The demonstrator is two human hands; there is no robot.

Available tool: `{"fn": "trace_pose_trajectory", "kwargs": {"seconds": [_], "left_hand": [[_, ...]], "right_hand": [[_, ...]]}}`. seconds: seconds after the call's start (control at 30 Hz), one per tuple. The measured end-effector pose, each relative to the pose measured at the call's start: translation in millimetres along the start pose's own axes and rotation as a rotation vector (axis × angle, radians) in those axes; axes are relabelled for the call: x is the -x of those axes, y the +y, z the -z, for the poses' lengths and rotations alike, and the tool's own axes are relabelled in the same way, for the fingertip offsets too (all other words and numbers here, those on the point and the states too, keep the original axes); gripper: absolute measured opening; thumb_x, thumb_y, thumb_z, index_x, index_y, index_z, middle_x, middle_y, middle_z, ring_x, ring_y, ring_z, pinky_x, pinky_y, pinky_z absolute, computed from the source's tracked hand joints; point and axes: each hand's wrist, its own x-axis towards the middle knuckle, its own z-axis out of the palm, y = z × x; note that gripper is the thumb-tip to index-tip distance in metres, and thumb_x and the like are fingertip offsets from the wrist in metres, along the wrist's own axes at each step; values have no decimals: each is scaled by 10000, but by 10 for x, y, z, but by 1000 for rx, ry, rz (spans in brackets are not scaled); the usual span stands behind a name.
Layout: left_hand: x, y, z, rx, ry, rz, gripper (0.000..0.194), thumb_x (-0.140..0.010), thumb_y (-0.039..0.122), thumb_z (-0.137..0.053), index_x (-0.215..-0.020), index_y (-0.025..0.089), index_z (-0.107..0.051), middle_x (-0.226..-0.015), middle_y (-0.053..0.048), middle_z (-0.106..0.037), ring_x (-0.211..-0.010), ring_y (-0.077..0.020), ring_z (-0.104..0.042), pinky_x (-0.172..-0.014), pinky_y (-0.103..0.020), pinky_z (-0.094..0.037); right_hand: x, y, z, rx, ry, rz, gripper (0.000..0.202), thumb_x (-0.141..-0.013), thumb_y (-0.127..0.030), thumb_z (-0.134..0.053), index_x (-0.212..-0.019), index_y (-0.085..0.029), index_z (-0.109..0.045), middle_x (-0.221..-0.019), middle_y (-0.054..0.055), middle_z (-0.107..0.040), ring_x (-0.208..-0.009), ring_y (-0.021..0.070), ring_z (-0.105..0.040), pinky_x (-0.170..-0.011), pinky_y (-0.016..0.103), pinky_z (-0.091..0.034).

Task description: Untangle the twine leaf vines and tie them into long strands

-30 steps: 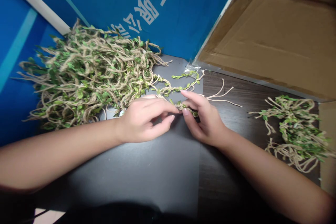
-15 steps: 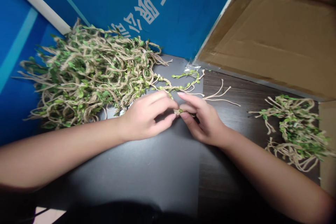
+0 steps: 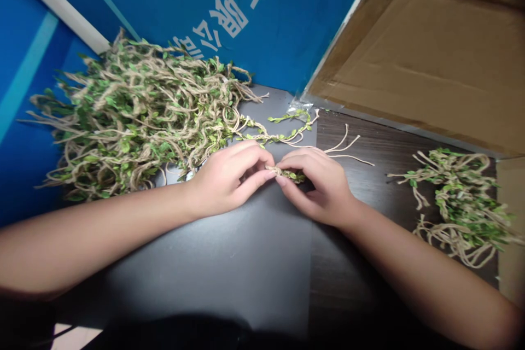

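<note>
Between my hands is a short bunched piece of leafy twine garland point(image 3: 292, 175), tan cord with small green leaves. My left hand point(image 3: 233, 180) pinches its left end between thumb and fingertips. Thumb and index finger of my right hand point(image 3: 322, 186) close on the same piece from the right, and the curled fingers hide part of it. Just beyond my fingers, a loose strand of leafy twine point(image 3: 283, 135) runs out of the big tangled pile of leafy twine garlands point(image 3: 151, 115) at the left.
On the right, a smaller heap of leafy twine garlands point(image 3: 467, 197) lies on the dark wood-grain surface point(image 3: 369, 186). A grey mat point(image 3: 229, 268) is under my hands. A blue panel with white characters point(image 3: 295, 16) and a cardboard box point(image 3: 435, 60) stand behind.
My right hand's fingers have come down and closed onto the garland piece, where the index finger was raised before. More of the leafy piece now shows between my hands.
</note>
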Motion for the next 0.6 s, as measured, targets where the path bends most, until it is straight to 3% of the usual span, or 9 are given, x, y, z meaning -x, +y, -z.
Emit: {"fn": "trace_pose_trajectory", "kwargs": {"seconds": [0.6], "left_hand": [[19,-11,-10,-49,35,-14,146,-956,253,-696,-1029,169,-602,-949,-31,-647,-749,-119,-574,-727,-259,-487]], "right_hand": [[-17,2,-3,20,-14,-15,91,-965,-163,-598,-1031,-214,-635,-944,49,-730,-863,185,-673,-813,369,-500]]}}
